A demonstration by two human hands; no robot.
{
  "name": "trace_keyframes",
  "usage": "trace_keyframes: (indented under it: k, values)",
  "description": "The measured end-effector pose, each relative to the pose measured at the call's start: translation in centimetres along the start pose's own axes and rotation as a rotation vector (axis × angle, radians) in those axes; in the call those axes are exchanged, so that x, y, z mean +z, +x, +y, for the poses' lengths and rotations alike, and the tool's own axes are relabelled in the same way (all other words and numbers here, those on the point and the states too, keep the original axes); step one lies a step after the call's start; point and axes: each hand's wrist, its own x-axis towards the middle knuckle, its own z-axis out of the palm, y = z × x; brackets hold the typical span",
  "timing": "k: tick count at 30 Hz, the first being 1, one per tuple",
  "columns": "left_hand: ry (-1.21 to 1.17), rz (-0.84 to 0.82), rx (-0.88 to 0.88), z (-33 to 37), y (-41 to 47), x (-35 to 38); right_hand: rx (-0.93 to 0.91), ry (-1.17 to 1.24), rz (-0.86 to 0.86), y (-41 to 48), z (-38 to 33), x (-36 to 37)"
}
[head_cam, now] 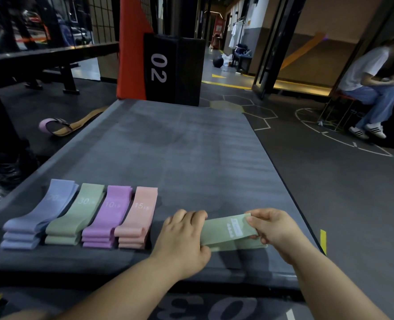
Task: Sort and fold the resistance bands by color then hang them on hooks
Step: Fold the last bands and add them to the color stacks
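A broad grey mat (191, 146) with a faintly ribbed, matte surface fills the middle. Beyond its far edge stands a black padded block (175, 65) marked "02". On the mat's near left lie four folded stacks of flat, smooth bands side by side: blue stack (41, 215), green stack (75, 215), purple stack (108, 215), pink stack (138, 215). Near the mat's front edge, right of the stacks, the left hand (182, 239) and right hand (274, 229) each curl their fingers round an end of a loose green band (228, 232), held flat and labelled.
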Motion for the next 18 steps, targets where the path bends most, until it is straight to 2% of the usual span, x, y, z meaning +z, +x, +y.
trace_keyframes:
  k: [6, 18]
  values:
    - [-0.04, -0.049, 0.02, 0.0, 0.0, 0.8, 0.007, -0.132, 0.128, 1.2, 1.7, -1.4]
    - [-0.212, -0.088, 0.014, -0.1, 0.6, 0.9, -0.044, -0.421, 0.193, 0.8, 3.6, -2.2]
